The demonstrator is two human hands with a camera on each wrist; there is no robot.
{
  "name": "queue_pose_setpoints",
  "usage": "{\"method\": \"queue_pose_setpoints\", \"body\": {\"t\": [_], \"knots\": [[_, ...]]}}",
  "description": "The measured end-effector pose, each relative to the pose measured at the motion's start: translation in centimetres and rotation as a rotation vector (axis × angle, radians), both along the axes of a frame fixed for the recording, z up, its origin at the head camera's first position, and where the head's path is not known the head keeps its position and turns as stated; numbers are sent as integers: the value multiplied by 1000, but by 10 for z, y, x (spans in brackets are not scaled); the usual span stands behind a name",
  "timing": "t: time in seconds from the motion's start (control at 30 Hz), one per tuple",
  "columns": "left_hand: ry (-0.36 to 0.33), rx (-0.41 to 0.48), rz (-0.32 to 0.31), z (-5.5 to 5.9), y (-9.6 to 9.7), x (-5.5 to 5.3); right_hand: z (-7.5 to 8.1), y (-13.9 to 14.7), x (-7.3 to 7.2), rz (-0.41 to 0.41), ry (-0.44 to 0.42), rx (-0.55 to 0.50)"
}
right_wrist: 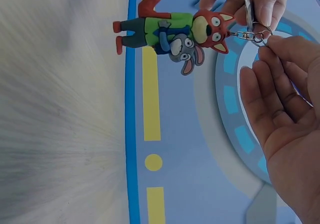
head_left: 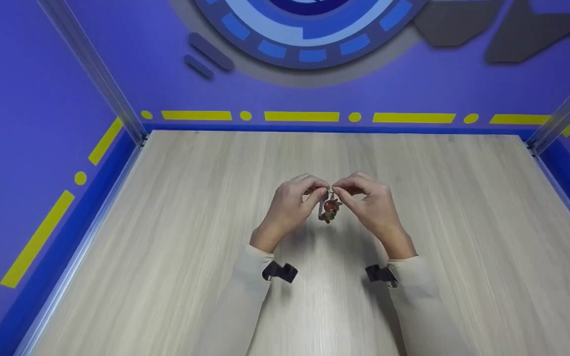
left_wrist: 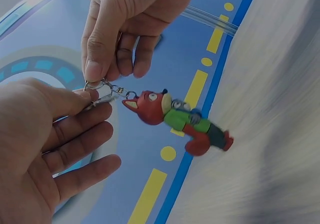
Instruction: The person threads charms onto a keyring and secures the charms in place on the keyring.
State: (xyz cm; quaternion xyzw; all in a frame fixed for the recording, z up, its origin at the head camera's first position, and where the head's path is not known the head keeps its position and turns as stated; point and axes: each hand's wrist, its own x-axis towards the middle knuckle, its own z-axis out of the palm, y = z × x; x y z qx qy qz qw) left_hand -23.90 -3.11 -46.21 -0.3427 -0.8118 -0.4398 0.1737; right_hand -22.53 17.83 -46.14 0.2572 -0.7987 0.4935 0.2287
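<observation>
A keychain with a red fox figure (right_wrist: 170, 29) in a green top hangs below both hands, over the table. The fox holds a small grey rabbit (right_wrist: 183, 49). A short metal chain (right_wrist: 243, 34) joins the fox's head to a split ring (left_wrist: 91, 87). My left hand (head_left: 290, 203) pinches at the ring with thumb and forefinger, its other fingers spread in the left wrist view. My right hand (head_left: 371, 203) pinches the ring from the other side. A slim silvery piece (right_wrist: 247, 6) hangs by the left fingers; its kind cannot be made out.
Beneath the hands lies a light wood-grain table (head_left: 206, 222). Blue panels with yellow dashes (head_left: 302, 116) enclose its back and sides, with metal corner posts (head_left: 97, 69). Each wrist carries a black strap mount (head_left: 280, 272).
</observation>
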Motion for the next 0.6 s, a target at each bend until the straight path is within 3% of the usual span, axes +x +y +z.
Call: {"method": "queue_pose_setpoints", "body": {"t": [0.27, 0.6], "knots": [[107, -34, 69, -1, 1, 1, 1, -1, 1, 25, -15, -5], [199, 26, 111, -1, 0, 1, 0, -3, 0, 33, -28, -42]]}}
